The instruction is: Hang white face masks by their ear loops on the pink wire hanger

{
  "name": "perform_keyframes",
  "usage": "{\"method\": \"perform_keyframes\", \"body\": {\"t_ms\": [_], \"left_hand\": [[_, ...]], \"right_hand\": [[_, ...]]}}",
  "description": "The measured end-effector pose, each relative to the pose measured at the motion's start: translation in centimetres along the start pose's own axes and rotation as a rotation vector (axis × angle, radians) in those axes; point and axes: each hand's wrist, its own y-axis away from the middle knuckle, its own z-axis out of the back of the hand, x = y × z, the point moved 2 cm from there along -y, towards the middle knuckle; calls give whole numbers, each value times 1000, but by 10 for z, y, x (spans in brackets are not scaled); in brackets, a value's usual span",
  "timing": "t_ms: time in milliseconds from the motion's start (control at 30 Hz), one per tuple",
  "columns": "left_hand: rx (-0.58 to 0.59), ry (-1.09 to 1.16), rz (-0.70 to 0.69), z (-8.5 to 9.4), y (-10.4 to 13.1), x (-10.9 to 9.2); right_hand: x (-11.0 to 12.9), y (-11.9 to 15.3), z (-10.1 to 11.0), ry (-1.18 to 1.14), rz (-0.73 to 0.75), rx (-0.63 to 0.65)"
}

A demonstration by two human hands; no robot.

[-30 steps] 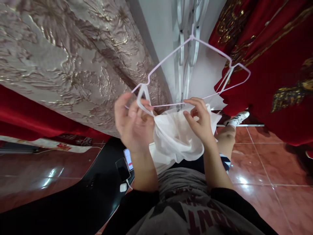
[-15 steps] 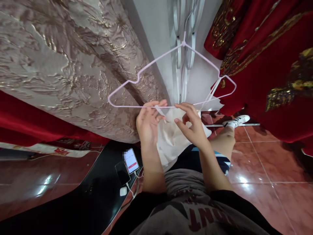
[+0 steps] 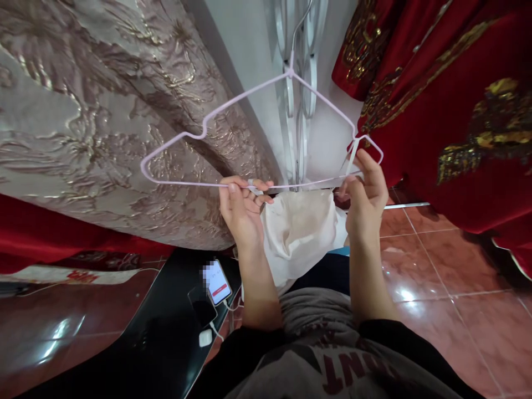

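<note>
A pale pink hanger [image 3: 245,95] hangs in front of me by its metal hook. My left hand [image 3: 245,213] pinches its bottom bar left of the middle, with a bit of white strap between the fingers. Near the hanger's right end, my right hand [image 3: 366,194] has its fingers closed at the lower end of a white strap [image 3: 352,158], which loops over the right notch. Below the bar hangs a white satiny garment [image 3: 303,221], its lower part over my lap.
Patterned beige fabric [image 3: 124,122] fills the left side, and red fabric with gold sequins [image 3: 419,116] the right. White metal rails [image 3: 291,127] stand behind the hanger. Two phones, one lit [image 3: 218,282], and a white case [image 3: 205,338] lie on a black surface [image 3: 145,338] at lower left.
My right hand has moved right, from the middle of the bar to the strap near the hanger's end. My left hand has closed on the bar. The hanger appears further left in view.
</note>
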Motion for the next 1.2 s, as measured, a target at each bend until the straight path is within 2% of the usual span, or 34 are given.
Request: {"method": "perform_keyframes", "body": {"t_ms": [100, 300, 400, 533, 600, 700, 767, 867, 967, 1033, 1100, 1200], "left_hand": [[31, 6, 0, 0, 1, -1], [-16, -46, -16, 2, 1, -3], [-11, -59, -20, 6, -2, -2], [25, -43, 16, 9, -5, -4], [22, -41, 26, 8, -5, -5], [12, -38, 33, 6, -4, -7], [7, -33, 38, 5, -3, -7], [-26, -45, 62, 5, -2, -5], [-73, -71, 92, 3, -1, 1], [-77, -75, 102, 0, 1, 5], [-63, -67, 103, -3, 3, 8], [-48, -64, 75, -7, 6, 7]], "right_hand": [[-3, -6, -1, -104, -79, 67], [9, -8, -1, -160, -68, -17], [20, -16, 1, -80, -5, -40], [32, -47, 10, 54, 148, -137], [30, -65, 20, 62, 182, -194], [12, -79, 40, -3, 231, -298], [-3, -74, 52, -43, 281, -343], [-16, -48, 63, -80, 418, -432], [-5, -18, 66, -82, 498, -627], [12, -5, 63, -63, 475, -677], [32, 0, 53, -34, 379, -519], [51, 2, 24, 23, 121, -13]]}}
